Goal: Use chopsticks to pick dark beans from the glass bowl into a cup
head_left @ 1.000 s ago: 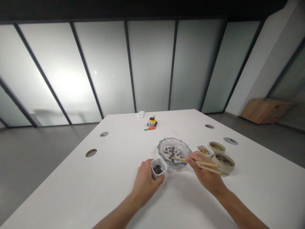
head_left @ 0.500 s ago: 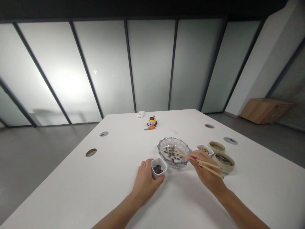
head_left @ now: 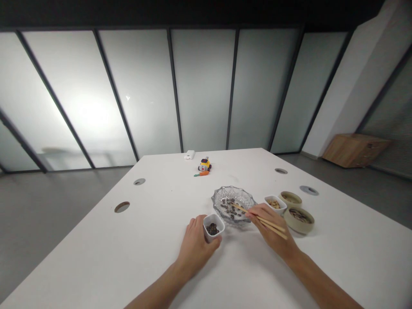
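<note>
My left hand [head_left: 198,240] is wrapped round a small white square cup [head_left: 220,220], which holds several dark beans [head_left: 212,228]. In my right hand [head_left: 270,227] is a pair of wooden chopsticks [head_left: 272,224], slanting down to the left. Their tips reach into a clear glass bowl [head_left: 247,201] with a jagged rim. Dark speckled beans [head_left: 230,210] lie scattered on the bowl's bottom, close about the tips. Whether a bean is pinched between the tips is too small to tell. The cup stands just in front of the bowl, on its left side.
Right of the bowl are a white dish [head_left: 281,209] of pale pieces and two greenish round bowls [head_left: 290,198], the nearer with dark striped seeds. Farther back on the white table [head_left: 154,214] lie a toy carrot [head_left: 202,174], a yellow toy car [head_left: 205,165] and a white box [head_left: 189,155].
My right hand has shifted left with the chopsticks, whose tips now sit farther left in the glass bowl. The left hand keeps its hold on the cup.
</note>
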{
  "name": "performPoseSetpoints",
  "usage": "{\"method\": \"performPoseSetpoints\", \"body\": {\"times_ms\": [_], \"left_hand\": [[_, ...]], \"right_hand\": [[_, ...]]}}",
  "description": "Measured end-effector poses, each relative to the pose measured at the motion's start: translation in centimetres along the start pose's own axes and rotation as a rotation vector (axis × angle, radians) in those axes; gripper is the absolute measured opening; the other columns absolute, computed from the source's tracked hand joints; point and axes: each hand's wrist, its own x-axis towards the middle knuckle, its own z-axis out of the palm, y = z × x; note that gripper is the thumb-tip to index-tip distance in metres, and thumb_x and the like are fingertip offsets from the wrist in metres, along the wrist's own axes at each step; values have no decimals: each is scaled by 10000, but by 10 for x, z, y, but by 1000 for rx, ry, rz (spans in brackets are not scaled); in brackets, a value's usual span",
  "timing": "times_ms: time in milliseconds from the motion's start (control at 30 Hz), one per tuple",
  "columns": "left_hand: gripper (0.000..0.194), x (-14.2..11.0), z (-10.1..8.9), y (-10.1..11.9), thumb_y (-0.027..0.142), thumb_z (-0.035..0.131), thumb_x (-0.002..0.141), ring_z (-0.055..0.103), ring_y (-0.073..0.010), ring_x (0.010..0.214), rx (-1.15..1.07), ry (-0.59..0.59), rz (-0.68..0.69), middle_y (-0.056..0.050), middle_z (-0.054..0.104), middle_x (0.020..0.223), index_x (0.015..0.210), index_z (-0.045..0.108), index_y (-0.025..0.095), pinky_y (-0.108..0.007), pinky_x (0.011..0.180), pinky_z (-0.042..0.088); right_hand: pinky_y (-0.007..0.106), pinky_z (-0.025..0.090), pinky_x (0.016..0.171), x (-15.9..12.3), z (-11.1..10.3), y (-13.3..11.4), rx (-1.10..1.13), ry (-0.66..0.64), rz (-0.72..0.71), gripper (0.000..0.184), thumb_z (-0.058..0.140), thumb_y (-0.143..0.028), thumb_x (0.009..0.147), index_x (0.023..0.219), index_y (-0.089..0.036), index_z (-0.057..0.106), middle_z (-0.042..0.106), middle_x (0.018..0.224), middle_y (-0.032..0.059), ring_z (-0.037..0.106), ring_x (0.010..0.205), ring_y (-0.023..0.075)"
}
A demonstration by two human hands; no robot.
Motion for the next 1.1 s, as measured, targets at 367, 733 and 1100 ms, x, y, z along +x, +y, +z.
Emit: {"method": "performPoseSetpoints", "body": {"times_ms": [367,733,1100], "left_hand": [[308,0,1,-2,336,716,842,627,-301,1079,1,-3,7,-71,711,1115,1128,658,236,-412,979,464],[325,-1,-2,2,346,735,839,637,-304,1104,3,-9,-3,-65,725,1132,1139,663,242,-402,987,468],[353,-1,-1,-1,345,739,849,636,-302,1108,0,-18,-8,-76,721,1143,1172,665,226,-408,997,464]], "right_hand": [[347,637,790,-1,-2,6,-12,10,-5,318,668,-500,1064,918,-254,807,780,910,62,754,831,224],[341,656,781,-2,-1,5,14,-22,11,282,677,-450,1064,935,-256,836,793,941,68,771,837,225],[357,650,784,-3,-1,9,-16,26,35,305,676,-486,1060,936,-262,841,806,950,65,777,850,228]]}}
